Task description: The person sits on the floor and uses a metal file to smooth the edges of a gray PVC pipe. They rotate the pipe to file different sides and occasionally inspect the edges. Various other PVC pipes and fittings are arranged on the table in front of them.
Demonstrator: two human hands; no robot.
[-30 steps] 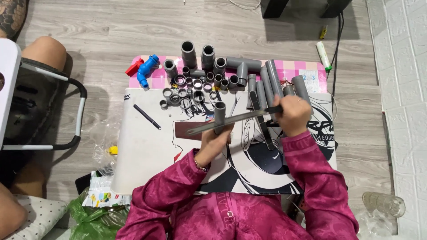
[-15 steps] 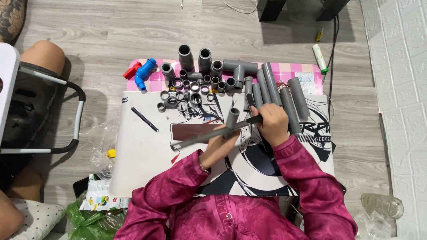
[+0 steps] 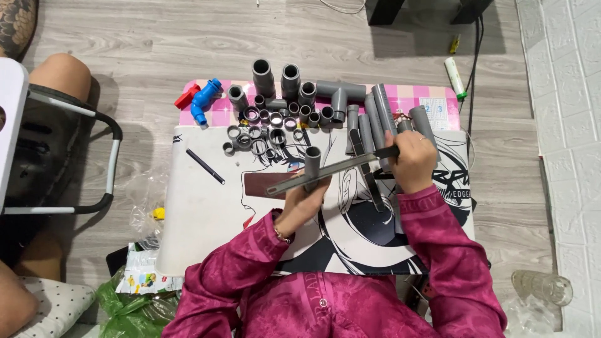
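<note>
Saw blade (image 3: 332, 173) runs from 8 to 2 o'clock across the upright grey pipe (image 3: 312, 164); your right hand (image 3: 411, 161) is closed on its handle, your left hand (image 3: 300, 206) closed around the pipe.

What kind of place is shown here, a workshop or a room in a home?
Probably a room in a home used as a makeshift workspace: a low table stands on a wood-look floor, covered with grey plastic pipe fittings, and a person sits close beside it.

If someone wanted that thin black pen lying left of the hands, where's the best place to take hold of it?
Probably at the middle of the black pen, fingers coming straight down and pinching across its width. It lies flat and slanted on the white board, with bare board on both sides.
</note>
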